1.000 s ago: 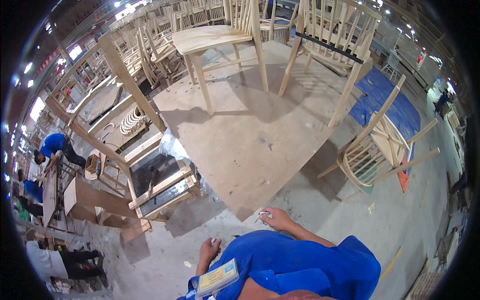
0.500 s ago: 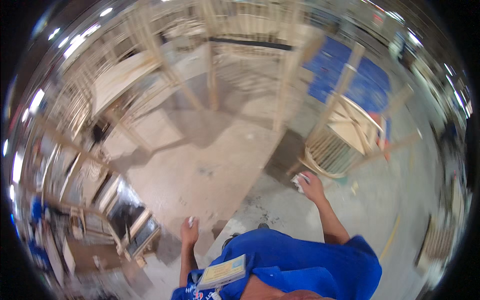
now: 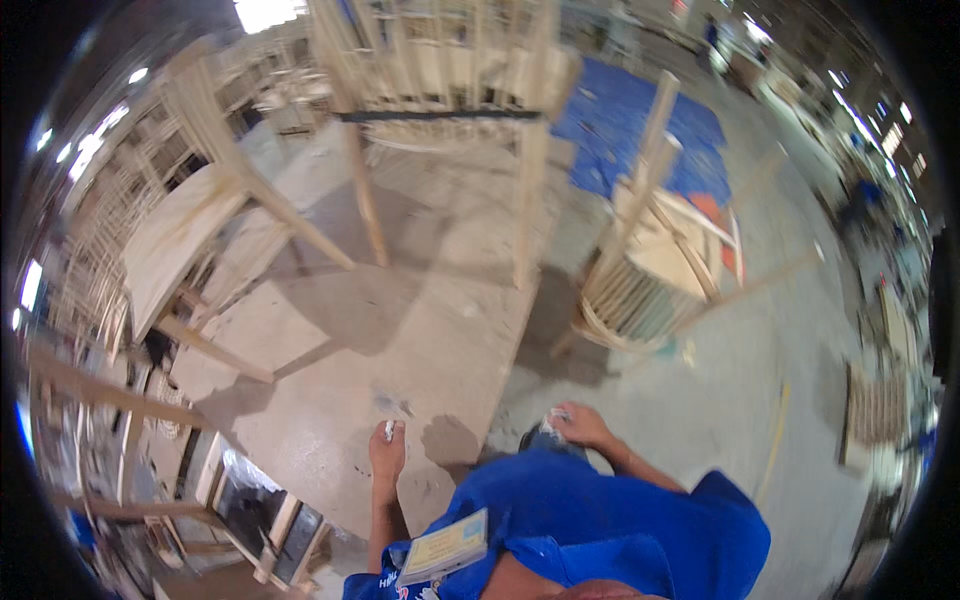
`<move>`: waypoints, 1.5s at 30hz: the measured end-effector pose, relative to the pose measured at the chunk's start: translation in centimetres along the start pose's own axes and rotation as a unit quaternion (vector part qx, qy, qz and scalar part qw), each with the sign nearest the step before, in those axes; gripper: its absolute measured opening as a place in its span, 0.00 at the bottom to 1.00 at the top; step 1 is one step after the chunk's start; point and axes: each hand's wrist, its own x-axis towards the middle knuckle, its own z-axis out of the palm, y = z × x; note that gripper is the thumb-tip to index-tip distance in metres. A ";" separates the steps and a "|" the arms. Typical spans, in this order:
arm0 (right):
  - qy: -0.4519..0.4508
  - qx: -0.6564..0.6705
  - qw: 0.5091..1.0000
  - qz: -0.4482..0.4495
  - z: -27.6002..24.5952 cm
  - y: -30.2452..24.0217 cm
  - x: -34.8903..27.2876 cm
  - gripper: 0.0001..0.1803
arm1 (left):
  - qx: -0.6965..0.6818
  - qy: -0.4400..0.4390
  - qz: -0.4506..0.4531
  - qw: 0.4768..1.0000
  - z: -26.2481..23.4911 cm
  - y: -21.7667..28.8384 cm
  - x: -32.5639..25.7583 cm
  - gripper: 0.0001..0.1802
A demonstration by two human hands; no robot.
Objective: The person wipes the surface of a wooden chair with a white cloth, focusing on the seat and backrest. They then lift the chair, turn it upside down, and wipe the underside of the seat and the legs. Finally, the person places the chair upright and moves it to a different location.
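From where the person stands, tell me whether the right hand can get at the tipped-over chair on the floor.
Probably not without a step: the right hand is down by the body, and bare floor lies between it and the tipped chair. Nothing blocks the way.

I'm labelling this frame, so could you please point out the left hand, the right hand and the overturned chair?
left hand (image 3: 387, 450), head view, back of hand
right hand (image 3: 580, 425), head view, knuckles
overturned chair (image 3: 640, 290), head view, slatted back
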 end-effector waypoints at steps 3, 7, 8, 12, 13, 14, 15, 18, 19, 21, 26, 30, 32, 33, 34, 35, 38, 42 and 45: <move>-0.054 0.024 0.998 -0.016 -1.5 -1.7 3.2 0.25 | -0.055 0.081 -0.017 0.995 -3.1 0.9 3.1 0.11; -0.040 -0.028 0.996 -0.070 -4.6 -0.7 8.0 0.23 | -0.143 0.240 -0.050 0.959 -11.2 2.4 9.1 0.13; -0.031 -0.039 0.995 -0.084 -5.8 0.3 8.5 0.22 | -0.139 0.284 0.011 0.948 -12.7 4.1 11.1 0.14; 0.044 -0.064 0.993 -0.089 -6.3 0.7 12.2 0.20 | -0.171 0.492 0.089 0.849 -29.0 7.5 14.5 0.22; 0.021 -0.070 0.995 -0.075 -6.1 0.2 12.3 0.20 | -0.122 0.509 0.084 0.848 -32.2 7.4 14.8 0.23; 0.008 -0.077 0.996 -0.050 -6.3 0.0 11.8 0.20 | -0.079 0.512 0.082 0.851 -34.3 7.7 15.6 0.24; 0.008 -0.102 0.995 -0.011 -7.7 0.3 11.1 0.20 | -0.113 0.498 0.055 0.858 -33.3 7.0 18.1 0.25; 0.072 -0.132 0.988 -0.033 -6.3 1.0 7.5 0.19 | -0.070 0.466 0.047 0.881 -35.4 8.1 22.3 0.34; 0.014 -0.063 0.998 0.012 -5.9 -0.2 6.6 0.20 | -0.028 0.454 0.046 0.890 -36.0 7.5 23.2 0.38; -0.001 -0.096 0.995 0.019 -3.5 -2.2 4.9 0.21 | 0.025 0.413 0.067 0.908 -37.3 6.5 24.6 0.39; -0.061 -0.090 0.992 0.066 -1.6 -5.6 0.6 0.23 | 0.066 0.331 0.057 0.940 -36.9 5.1 26.2 0.39; -0.051 -0.119 0.991 0.029 -0.9 -6.4 0.5 0.24 | 0.150 0.370 0.044 0.916 -37.7 5.5 24.3 0.41; -0.014 -0.132 0.991 -0.012 -1.3 -6.9 0.7 0.25 | 0.160 0.354 0.023 0.921 -36.7 6.5 22.5 0.43; -0.004 -0.109 0.994 -0.013 -1.3 -7.6 1.2 0.26 | 0.185 0.357 0.029 0.915 -36.3 6.7 21.2 0.42; 0.003 -0.087 0.996 -0.019 -1.5 -8.4 2.1 0.26 | 0.174 0.371 0.032 0.912 -35.8 6.5 19.3 0.41; 0.015 -0.074 0.997 -0.006 -2.2 -9.1 2.0 0.26 | 0.155 0.367 0.033 0.916 -33.3 6.1 17.9 0.39; 0.009 -0.032 0.998 -0.058 -2.5 -10.9 4.1 0.25 | 0.124 0.368 0.063 0.919 -27.1 6.5 12.1 0.34; -0.068 0.092 0.989 -0.098 -1.6 -16.9 8.4 0.22 | 0.090 0.253 0.072 0.960 -19.9 8.3 1.4 0.27; -0.110 0.157 0.972 -0.136 -2.0 -24.7 10.7 0.19 | 0.113 0.107 0.131 0.979 -20.1 7.5 -6.1 0.19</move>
